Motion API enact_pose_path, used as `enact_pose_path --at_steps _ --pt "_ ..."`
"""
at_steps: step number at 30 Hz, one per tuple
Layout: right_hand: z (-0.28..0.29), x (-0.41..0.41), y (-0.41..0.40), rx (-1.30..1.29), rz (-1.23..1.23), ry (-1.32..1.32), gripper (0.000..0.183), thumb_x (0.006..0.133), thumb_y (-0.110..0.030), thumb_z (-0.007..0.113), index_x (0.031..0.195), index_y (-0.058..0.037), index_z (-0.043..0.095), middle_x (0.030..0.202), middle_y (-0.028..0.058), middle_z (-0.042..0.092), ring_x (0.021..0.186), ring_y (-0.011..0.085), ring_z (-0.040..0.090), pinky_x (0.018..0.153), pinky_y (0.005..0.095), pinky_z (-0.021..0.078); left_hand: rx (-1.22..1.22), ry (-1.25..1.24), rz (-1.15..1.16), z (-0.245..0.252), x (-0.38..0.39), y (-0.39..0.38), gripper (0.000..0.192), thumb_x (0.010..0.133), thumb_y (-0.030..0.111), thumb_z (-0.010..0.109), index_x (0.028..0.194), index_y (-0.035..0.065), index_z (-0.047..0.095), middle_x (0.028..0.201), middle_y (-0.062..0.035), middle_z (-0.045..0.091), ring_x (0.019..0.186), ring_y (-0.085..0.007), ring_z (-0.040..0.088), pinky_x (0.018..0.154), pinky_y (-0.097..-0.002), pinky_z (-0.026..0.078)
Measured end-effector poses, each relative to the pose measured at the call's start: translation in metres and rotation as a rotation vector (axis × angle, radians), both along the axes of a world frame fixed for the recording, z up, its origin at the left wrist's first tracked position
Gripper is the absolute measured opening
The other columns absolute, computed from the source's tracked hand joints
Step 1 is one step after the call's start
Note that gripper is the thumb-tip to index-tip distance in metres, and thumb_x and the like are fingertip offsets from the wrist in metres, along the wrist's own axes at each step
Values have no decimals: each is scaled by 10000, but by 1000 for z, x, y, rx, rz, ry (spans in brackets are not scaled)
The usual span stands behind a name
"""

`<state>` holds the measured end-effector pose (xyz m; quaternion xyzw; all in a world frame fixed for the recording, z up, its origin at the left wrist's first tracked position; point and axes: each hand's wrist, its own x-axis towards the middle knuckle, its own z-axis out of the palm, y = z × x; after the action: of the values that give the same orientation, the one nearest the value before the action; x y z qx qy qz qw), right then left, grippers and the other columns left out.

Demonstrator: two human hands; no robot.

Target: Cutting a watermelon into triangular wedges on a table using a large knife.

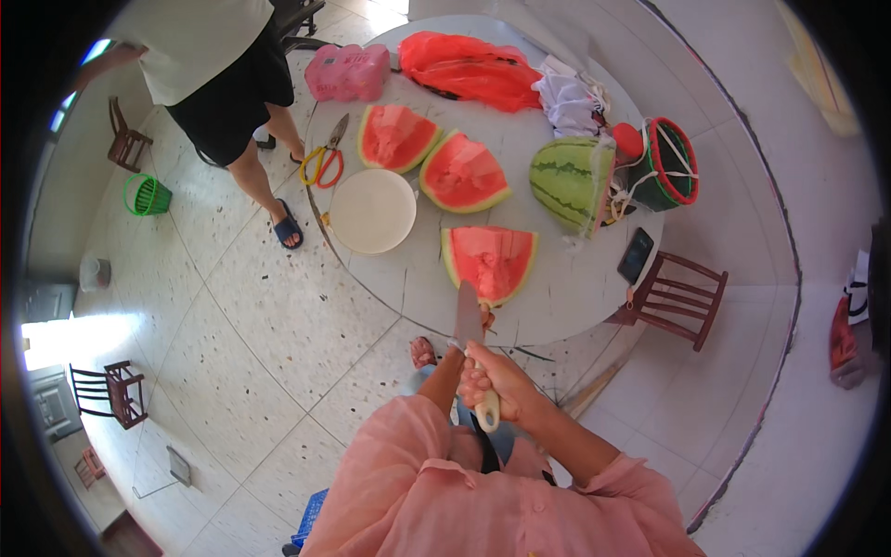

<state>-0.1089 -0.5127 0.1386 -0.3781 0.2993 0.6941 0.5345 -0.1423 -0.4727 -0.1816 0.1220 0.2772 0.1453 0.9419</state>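
My right hand (495, 381) grips the pale handle of a kitchen knife (469, 313). The blade points away from me, its tip overlapping the near left side of a cut watermelon wedge (491, 257). Mostly hidden behind the blade, my left hand (488, 317) is at the wedge's near end; whether it grips the rind cannot be made out. Beyond lie two more red wedges, one in the middle (465, 173) and one farther off (397, 138). A large striped watermelon piece (567, 177) sits to the right, with clear film at its cut side.
On the round table (418, 285) are a white plate (373, 211), scissors (327, 157), a pink-wrapped pack (348, 73), a red plastic bag (466, 69), a dark basket (665, 163) and a phone (635, 255). A person (223, 90) stands at the far left; a wooden chair (679, 299) is at right.
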Motion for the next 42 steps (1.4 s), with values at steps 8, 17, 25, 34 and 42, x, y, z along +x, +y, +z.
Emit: enact_pose_path --at_steps 8,17,25,34,42 --pt "3 19 -17 -81 217 -222 286 935 -334 498 795 -101 409 577 -25 322 445 61 288 400 212 284 253 154 -14 110 15 23 293 935 318 465 1115 100 540 828 -5 582 637 -109 519 562 -216 440" --pt "-41 79 -43 -288 1198 -1830 295 929 -279 462 921 14 422 714 296 587 680 459 590 622 513 465 388 495 -69 113 -10 81 384 883 442 486 864 77 601 638 10 478 505 -60 365 439 -213 265" --pt "-81 79 -32 -407 1123 -1872 276 930 -274 469 946 -4 411 672 245 597 662 437 597 602 510 472 602 723 24 105 2 82 483 919 392 484 822 -56 635 672 -9 536 623 -92 434 534 -283 365" --pt "-93 82 -25 -403 1059 -1782 278 934 -272 460 956 3 422 696 257 595 695 449 587 623 533 452 659 810 21 104 7 84 562 889 499 499 664 -7 595 551 3 436 484 -83 351 415 -283 249" --pt "-102 87 -24 -350 1021 -1789 272 935 -270 451 946 1 420 727 268 596 726 464 582 637 538 450 717 896 -20 117 9 84 575 919 458 471 755 -74 616 615 -21 500 607 -94 407 522 -299 362"
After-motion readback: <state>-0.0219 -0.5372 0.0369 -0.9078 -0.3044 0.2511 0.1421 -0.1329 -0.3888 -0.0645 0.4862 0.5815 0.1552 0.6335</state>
